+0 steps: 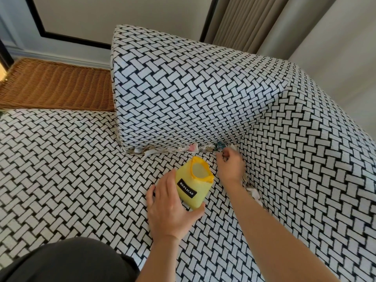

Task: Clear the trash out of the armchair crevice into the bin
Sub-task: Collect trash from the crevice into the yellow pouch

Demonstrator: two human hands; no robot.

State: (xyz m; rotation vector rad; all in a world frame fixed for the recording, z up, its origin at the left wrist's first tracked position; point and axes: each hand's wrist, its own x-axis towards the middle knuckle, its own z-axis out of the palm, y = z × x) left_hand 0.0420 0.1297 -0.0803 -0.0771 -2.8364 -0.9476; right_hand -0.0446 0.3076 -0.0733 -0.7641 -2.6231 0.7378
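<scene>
A small yellow bin (193,185) with a black label stands tilted on the patterned seat cushion (81,169). My left hand (173,208) grips its side. Torn paper scraps (173,149) stick out of the crevice under the back cushion (183,88). More scraps (252,190) poke out of the side crevice by the armrest (315,159). My right hand (230,165) sits at the corner of the crevice with its fingers curled, pinching at a scrap there; the fingertips are partly hidden.
A wicker panel (55,86) lies behind the seat at left. Beige curtains (284,27) hang behind the armchair at right. My dark-clothed knee (67,261) is at the bottom left.
</scene>
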